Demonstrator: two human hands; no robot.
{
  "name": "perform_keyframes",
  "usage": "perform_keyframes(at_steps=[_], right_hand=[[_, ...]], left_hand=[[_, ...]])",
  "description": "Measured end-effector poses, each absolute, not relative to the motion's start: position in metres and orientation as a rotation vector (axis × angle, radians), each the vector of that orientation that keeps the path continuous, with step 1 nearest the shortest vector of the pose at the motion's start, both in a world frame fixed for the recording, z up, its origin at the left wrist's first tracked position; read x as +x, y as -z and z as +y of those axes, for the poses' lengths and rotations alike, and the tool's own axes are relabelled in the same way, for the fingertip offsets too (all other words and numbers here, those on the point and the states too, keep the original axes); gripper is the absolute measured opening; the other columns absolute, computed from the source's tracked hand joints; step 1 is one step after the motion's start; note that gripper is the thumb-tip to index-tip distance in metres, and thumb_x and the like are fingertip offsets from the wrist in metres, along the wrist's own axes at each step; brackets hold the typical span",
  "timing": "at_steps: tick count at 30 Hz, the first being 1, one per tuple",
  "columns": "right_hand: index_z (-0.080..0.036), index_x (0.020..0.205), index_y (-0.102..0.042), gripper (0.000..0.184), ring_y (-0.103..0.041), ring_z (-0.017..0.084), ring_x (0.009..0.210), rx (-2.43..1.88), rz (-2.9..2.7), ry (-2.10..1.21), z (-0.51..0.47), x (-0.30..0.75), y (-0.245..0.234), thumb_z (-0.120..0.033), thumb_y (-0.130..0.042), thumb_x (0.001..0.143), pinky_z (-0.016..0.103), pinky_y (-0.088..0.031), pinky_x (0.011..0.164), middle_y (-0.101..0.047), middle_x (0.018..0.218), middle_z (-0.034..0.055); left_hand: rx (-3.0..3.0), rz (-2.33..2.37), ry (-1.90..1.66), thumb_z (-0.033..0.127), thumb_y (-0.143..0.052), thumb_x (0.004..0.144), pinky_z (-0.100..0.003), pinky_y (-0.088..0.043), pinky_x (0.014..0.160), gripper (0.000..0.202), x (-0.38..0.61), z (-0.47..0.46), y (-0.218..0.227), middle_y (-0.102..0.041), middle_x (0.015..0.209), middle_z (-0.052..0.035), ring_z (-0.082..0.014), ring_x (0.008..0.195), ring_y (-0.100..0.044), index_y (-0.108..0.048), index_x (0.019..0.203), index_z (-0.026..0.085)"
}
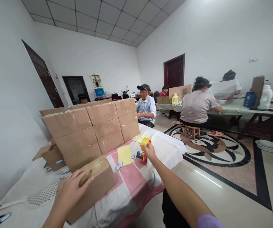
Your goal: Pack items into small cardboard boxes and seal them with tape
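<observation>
My left hand point(73, 186) rests on top of a taped brown cardboard box point(95, 186) at the near edge of the cloth-covered table point(131, 190), fingers curled over its top. My right hand point(150, 151) reaches forward and grips a tape dispenser point(144, 148) with a yellow roll and an orange and blue body, standing on the table. A yellow sheet point(125, 155) with small blue-and-white labels lies between the box and the dispenser.
A stack of sealed brown boxes point(91, 129) stands behind. An open box point(52, 156) sits at the left, a white fly swatter point(31, 199) near me. Several people sit at tables beyond, one on a stool point(192, 130). A basin point(268, 145) lies on the floor.
</observation>
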State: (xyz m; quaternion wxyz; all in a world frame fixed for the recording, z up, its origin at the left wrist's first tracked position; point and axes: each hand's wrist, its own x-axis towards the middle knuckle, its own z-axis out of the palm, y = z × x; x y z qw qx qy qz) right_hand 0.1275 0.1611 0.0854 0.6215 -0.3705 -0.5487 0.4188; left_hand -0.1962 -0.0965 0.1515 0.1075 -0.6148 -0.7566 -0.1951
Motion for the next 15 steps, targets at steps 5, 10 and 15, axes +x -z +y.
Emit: perform_keyframes(at_steps=[5, 10, 15], right_hand=[[-0.019, 0.102, -0.058, 0.031, -0.064, 0.021, 0.089, -0.653, -1.334, -1.096, 0.109, 0.098, -0.115, -0.045, -0.056, 0.085, 0.034, -0.052, 0.08, -0.067, 0.098, 0.0063], [-0.021, 0.109, -0.055, 0.025, -0.063, 0.018, 0.088, -0.358, -1.404, -1.283, 0.035, 0.075, -0.135, -0.041, -0.055, 0.093, 0.032, -0.051, 0.081, -0.065, 0.097, 0.0043], [-0.021, 0.103, -0.056, 0.021, -0.058, 0.016, 0.08, -0.335, -1.522, -1.195, 0.011, 0.069, -0.131, -0.04, -0.056, 0.095, 0.029, -0.048, 0.075, -0.062, 0.09, 0.0021]], left_hand=[[-1.71, -1.917, 1.002, 0.056, -0.042, 0.093, -0.042, -0.042, 0.1, 0.05, -0.161, -0.094, -0.163, -0.059, 0.132, -0.0101, -0.0296, 0.119, -0.056, -0.065, 0.122, 0.022], [-1.962, -1.964, 1.3, 0.057, -0.047, 0.093, -0.035, -0.047, 0.094, 0.04, -0.095, -0.083, -0.164, -0.062, 0.118, -0.0062, -0.0243, 0.107, -0.061, -0.073, 0.098, 0.026], [-2.219, -2.171, 1.652, 0.065, -0.052, 0.086, -0.034, -0.05, 0.087, 0.053, -0.054, -0.066, -0.148, -0.064, 0.1, -0.0099, -0.0252, 0.095, -0.063, -0.073, 0.07, 0.02]])
